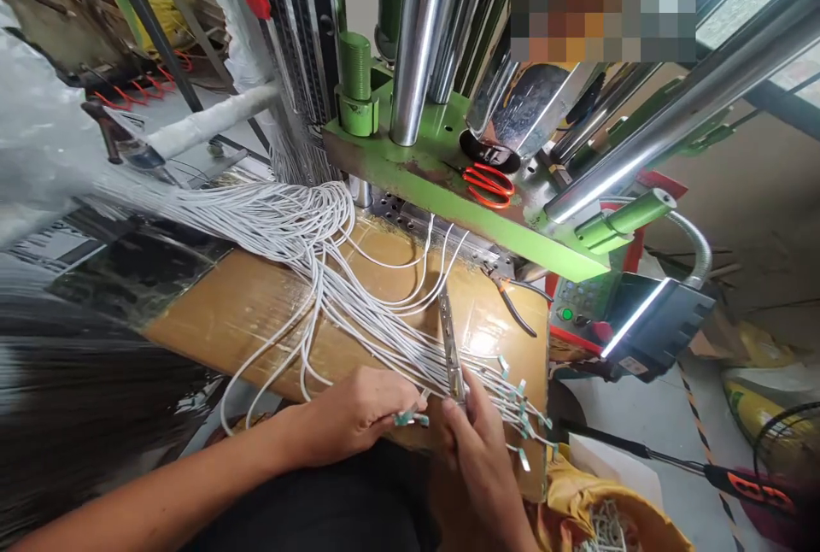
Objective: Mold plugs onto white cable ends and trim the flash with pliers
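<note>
My left hand [365,417] is closed around a few white cables, and their green-and-silver connector ends [411,419] stick out past its fingers. My right hand [479,439] grips a narrow metal bar [449,331] with small marks or holes along it, pointing away from me. At the fingers of my right hand, the near end of the bar is partly covered. A bundle of white cables [377,321] runs under the bar across a brown board [256,304]. More green-and-silver connectors [524,419] lie spread to the right of my right hand.
A green press plate [461,193] with steel columns stands behind the board, red-handled scissors [490,184] on it. Orange-and-black pliers [509,300] lie at the board's right. Beyond are a control box [576,313] and a lamp [641,321]. A yellow sack [576,492] stands at lower right.
</note>
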The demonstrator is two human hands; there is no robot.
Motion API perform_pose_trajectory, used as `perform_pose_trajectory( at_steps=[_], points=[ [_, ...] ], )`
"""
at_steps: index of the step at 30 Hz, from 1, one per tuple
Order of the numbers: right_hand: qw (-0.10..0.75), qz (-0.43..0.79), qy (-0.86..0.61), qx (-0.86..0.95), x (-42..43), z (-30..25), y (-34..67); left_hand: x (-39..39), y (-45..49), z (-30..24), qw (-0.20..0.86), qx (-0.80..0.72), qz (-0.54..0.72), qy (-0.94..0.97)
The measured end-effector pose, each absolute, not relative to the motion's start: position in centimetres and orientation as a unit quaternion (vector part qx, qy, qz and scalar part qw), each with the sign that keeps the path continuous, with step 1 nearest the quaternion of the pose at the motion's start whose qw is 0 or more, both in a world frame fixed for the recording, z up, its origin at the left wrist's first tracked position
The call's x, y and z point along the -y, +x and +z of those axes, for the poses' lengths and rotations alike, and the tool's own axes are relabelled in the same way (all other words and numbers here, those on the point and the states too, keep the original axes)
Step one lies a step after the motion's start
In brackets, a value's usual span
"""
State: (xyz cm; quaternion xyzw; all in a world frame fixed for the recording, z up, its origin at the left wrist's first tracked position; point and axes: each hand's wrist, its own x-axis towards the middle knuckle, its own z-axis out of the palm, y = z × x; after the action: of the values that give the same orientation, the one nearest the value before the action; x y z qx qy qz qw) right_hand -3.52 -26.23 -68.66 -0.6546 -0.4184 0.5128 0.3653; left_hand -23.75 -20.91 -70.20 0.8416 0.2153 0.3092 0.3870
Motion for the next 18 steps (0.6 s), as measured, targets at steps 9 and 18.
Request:
perform_pose_trajectory(
  at_steps=[9, 18],
  points=[
    [0.384, 0.467, -0.642, 0.471, 26.8, -70.2, -5.0, 20.9, -23.0, -70.1, 0.334, -0.193, 0.281, 0.879],
    [0.388, 0.457, -0.650, 0.466, 26.8, -70.2, -5.2, 21.0, -22.7, -70.6, 0.239, -0.173, 0.288, 0.911]
  ],
)
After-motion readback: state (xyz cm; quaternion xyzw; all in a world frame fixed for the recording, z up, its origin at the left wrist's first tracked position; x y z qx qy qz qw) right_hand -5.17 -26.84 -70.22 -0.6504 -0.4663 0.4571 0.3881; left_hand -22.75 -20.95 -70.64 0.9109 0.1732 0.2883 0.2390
